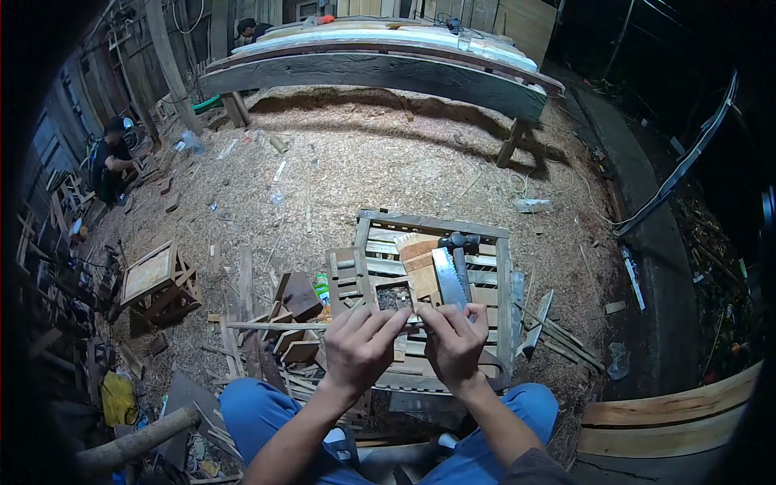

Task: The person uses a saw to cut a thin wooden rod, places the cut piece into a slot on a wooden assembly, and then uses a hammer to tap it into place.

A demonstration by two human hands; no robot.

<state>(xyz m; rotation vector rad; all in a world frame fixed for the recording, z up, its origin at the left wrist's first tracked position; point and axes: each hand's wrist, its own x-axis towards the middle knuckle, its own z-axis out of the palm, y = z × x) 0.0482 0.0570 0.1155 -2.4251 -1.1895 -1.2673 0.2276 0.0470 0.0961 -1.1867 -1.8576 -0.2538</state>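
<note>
My left hand (358,346) is closed around a thin wooden strip (275,326), whose long end sticks out to the left. Thumb and fingers of my right hand (454,343) pinch at the strip's other end, close beside the left fingertips. Below and beyond both hands lies a slatted wooden frame (503,275). On it rest a hand saw (446,276), a hammer (459,241) with a dark head, and a small box (394,297) holding small dark pieces I cannot make out. A brown board (419,263) lies left of the saw.
Wood offcuts (301,295) are heaped left of the frame, near a small wooden stool (160,279). A long workbench (380,73) stands at the back. One person (113,162) crouches at the left; another is partly hidden behind the bench. Planks (671,420) lie at the lower right.
</note>
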